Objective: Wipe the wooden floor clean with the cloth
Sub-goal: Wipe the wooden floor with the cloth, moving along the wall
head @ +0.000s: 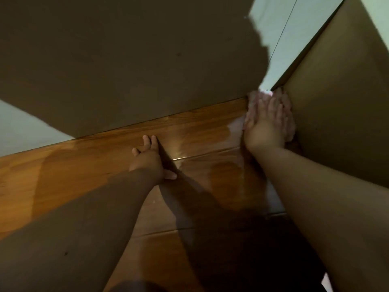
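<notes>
Right fingers (273, 106): laid straight and flat on the cloth (253, 99), pressing it down; nothing is curled round it. The cloth, pale pink and bunched, is pinned under the right hand (265, 125) at the far right. It sits in the corner where the far brown panel (126, 70) meets the right brown panel (336, 106).

Left fingers (147, 141): spread and straight. The left hand (149, 158) is pressed flat on the wooden floor (80, 165), well apart from the cloth, as a brace.

Handling, judged: the cloth is taken to be light, soft and damp. It is best driven by a flat palm over its middle, so the edges are not rolled under. A wet sheen (231, 128) is seen just left of it; the boards there are likely slippery.

Room: closed off far and right by the panels. Open floor is left toward near and left, so strokes are best drawn that way.
</notes>
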### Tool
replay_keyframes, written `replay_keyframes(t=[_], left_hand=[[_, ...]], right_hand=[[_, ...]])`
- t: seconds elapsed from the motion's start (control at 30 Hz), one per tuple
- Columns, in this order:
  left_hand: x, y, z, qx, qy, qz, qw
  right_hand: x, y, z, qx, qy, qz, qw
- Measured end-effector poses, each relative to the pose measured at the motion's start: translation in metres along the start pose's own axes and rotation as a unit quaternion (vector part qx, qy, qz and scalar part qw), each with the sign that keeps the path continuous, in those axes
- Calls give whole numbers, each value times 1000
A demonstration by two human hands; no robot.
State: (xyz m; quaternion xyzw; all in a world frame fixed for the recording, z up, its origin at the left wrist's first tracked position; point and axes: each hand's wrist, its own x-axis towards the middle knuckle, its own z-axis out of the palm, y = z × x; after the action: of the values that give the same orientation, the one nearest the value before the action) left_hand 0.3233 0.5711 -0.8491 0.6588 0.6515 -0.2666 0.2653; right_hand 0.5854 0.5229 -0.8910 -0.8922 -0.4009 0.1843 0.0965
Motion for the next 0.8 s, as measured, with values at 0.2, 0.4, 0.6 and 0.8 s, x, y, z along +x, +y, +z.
replay_keyframes(t=[0.2, 0.4, 0.6, 0.8], left_hand=[[2, 0, 0, -1, -6, -4, 1000], [1, 1, -1, 6, -5, -3, 1000], [0, 2, -2, 15, -6, -7, 1000], [2, -3, 1, 15, 9, 9, 1000]], right_hand=[[-48, -60, 29, -101, -195, -439, 871], [-7, 3, 6, 4, -1, -37, 999], [-42, -56, 28, -69, -135, -275, 949], [-17, -28, 21, -114, -76, -285, 949]])
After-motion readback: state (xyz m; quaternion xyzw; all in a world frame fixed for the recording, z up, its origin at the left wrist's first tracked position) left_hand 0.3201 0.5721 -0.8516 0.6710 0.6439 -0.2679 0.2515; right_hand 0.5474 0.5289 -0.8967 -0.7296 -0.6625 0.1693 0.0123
